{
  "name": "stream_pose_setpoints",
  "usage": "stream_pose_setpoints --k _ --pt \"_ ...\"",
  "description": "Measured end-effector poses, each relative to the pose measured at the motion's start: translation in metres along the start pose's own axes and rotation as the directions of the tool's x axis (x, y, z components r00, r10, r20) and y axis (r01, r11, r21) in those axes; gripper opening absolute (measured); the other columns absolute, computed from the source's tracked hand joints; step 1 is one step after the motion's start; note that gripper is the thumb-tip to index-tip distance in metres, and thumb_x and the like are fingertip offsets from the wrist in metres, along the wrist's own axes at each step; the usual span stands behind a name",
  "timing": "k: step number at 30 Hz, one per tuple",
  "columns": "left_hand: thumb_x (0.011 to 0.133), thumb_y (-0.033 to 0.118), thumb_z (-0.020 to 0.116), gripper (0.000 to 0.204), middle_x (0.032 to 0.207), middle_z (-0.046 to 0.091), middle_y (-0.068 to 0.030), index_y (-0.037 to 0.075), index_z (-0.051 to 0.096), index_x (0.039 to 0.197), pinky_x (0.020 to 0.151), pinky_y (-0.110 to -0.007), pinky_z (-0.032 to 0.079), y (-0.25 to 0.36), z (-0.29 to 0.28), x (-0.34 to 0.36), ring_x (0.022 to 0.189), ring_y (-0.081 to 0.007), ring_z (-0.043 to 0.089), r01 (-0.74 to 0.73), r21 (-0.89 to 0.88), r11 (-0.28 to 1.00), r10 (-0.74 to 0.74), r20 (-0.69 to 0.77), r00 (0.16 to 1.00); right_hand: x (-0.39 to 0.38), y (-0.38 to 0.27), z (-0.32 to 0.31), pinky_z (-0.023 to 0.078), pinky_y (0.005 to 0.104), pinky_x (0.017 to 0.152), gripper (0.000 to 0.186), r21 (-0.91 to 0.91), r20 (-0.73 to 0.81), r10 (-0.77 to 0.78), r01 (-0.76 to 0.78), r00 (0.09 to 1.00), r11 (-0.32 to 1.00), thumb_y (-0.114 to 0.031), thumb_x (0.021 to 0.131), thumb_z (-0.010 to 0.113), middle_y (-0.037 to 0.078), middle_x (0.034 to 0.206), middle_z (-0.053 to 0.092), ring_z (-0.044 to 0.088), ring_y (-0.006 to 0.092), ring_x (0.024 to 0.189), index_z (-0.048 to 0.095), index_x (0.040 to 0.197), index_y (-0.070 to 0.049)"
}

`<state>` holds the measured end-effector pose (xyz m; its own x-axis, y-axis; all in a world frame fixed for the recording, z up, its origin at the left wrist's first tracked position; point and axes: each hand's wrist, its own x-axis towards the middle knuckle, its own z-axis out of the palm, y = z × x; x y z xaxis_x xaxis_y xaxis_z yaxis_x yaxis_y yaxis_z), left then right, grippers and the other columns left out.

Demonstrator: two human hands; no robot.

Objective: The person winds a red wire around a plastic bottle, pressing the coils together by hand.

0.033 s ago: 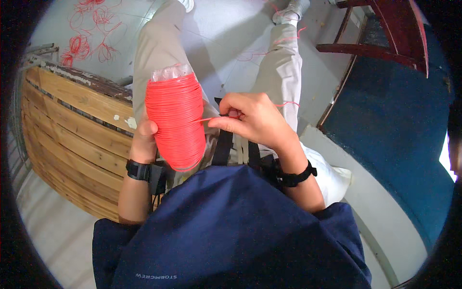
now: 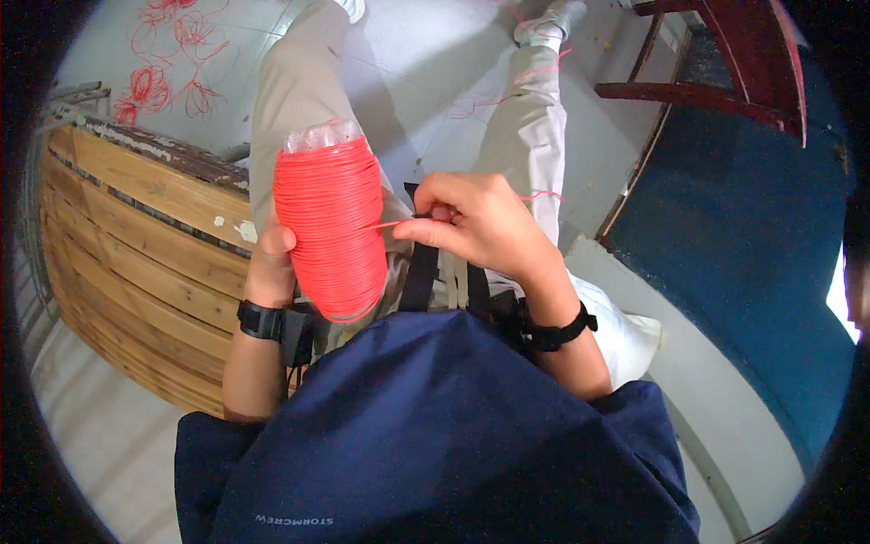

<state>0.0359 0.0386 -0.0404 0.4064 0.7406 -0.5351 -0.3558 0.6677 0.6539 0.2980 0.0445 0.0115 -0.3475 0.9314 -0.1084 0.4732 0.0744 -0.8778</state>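
Holding spool (image 2: 328, 231), left hand (image 2: 272, 258) (seemingly cupped), right hand (image 2: 480, 222) pinching red cord (image 2: 388, 224)

Soft light, shadows on pale floor (image 2: 390, 59), glare far right, dark fisheye rim

This is a plain indoor room, whether home or workshop cannot be told, shown by a tiled floor (image 2: 408, 50) with red cord loops (image 2: 147, 87) on it, wooden slats (image 2: 149, 258) to the left and a red wooden frame (image 2: 766, 54) at the upper right.
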Motion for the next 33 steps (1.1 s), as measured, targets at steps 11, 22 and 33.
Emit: stream_pose_setpoints --k 11,22,33 --pt "0.068 0.052 0.075 0.096 0.132 0.055 -0.0191 -0.003 0.04 0.138 0.099 -0.04 0.048 0.004 0.011 0.005 0.116 -0.0289 0.059 -0.058 -0.103 0.993 0.062 0.036 0.997 -0.005 0.015 -0.016 0.04 0.0263 0.051 0.046 -0.076 -0.002 0.128 -0.128 0.992 0.989 -0.039 0.068 0.086 0.002 0.061 0.053 0.048 0.0113 0.055 0.061 0.077 -0.002" --pt "0.062 0.064 0.075 0.113 0.141 0.046 -0.0198 -0.001 0.033 0.144 0.096 -0.042 0.052 0.016 0.029 0.017 0.122 -0.0342 0.054 -0.047 -0.033 0.998 0.053 0.215 0.975 -0.007 0.022 -0.014 0.034 0.0324 0.047 0.044 -0.077 -0.055 -0.02 0.015 0.998 0.997 -0.042 0.08 0.076 0.008 0.056 0.051 0.044 0.0182 0.048 0.06 0.066 -0.002" --pt "0.057 0.066 0.078 0.12 0.141 0.045 -0.02 0.0 0.031 0.146 0.096 -0.042 0.052 0.017 0.027 0.016 0.122 -0.0338 0.054 -0.003 -0.053 0.999 0.015 0.23 0.973 0.009 0.041 0.008 0.031 0.0292 0.048 0.041 0.106 0.043 0.065 -0.069 0.997 0.992 -0.033 0.083 0.076 0.003 0.054 0.045 0.038 0.0107 0.052 0.059 0.065 -0.001"
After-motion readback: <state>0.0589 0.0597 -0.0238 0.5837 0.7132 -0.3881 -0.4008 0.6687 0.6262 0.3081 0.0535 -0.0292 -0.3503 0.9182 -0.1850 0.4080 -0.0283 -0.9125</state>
